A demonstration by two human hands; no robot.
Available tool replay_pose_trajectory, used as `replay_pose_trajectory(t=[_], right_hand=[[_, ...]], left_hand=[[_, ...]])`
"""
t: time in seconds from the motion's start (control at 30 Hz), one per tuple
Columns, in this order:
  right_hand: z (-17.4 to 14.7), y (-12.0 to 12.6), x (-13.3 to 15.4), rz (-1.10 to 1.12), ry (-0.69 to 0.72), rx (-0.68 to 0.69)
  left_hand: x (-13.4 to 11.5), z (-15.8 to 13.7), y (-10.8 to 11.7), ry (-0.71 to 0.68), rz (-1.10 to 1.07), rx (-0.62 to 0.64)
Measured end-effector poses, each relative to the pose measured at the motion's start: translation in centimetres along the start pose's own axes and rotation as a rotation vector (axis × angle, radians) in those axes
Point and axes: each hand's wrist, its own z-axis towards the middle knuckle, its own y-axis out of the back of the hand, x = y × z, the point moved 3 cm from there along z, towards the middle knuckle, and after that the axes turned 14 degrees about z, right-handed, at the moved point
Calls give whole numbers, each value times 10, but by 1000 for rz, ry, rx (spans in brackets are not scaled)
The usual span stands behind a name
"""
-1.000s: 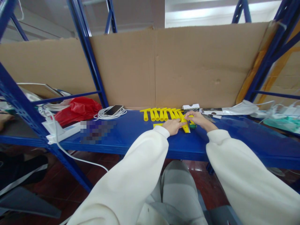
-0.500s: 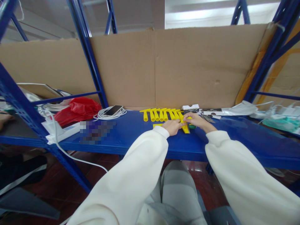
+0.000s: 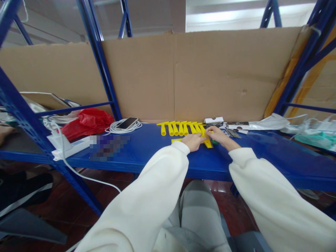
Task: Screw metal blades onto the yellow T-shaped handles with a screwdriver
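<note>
Both hands meet over one yellow plastic scraper (image 3: 209,144), whose wide end angles toward me. My left hand (image 3: 193,141) grips it from the left, fingers closed around its middle. From the right, my right hand (image 3: 219,135) pinches at the same piece with thumb and fingertips; the exact contact is partly hidden. Behind my hands, several yellow T-shaped scrapers (image 3: 181,128) lie side by side in a row. Another flat yellow piece (image 3: 176,140) shows beside my left wrist. A green object (image 3: 215,142) lies just under my right hand, mostly covered.
Thin metal blades (image 3: 232,133) and a small white box (image 3: 213,120) lie at the right rear. On the left are a phone (image 3: 127,123) on a coiled white cable (image 3: 111,130), a red bag (image 3: 88,123) and a power strip (image 3: 75,147). Cardboard (image 3: 210,73) walls the back of the blue table (image 3: 147,154).
The held scraper has shifted very slightly, its wide end a little farther from me. My right hand and forearm have moved slightly left. Everything else stays put.
</note>
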Motion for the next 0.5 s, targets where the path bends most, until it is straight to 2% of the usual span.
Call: replay_pose_trajectory(t=[0.33, 0.5], right_hand=[[7, -6, -7, 79, 25, -64], [4, 0, 0, 251, -44, -131]], left_hand=[[1, 0, 1, 3, 22, 10], [3, 2, 0, 47, -13, -16]])
